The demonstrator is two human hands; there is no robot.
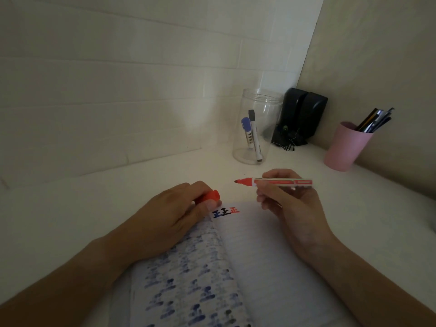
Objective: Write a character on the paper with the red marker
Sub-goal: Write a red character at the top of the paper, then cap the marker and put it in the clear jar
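Note:
An open notebook lies in front of me; its right page [264,251] is lined paper. At the top of that page stand three characters [226,212]: one black, one blue, one red. My right hand [290,204] holds the uncapped red marker [273,182] above the page's far edge, its tip pointing left and lifted off the paper. My left hand [169,218] rests on the notebook's left page and grips the red cap [208,197].
A clear jar [256,128] with two markers stands at the back. A black device [299,116] sits in the corner beside it. At the right is a pink cup [344,147] full of pens. The notebook's left page [188,284] shows bled-through ink marks.

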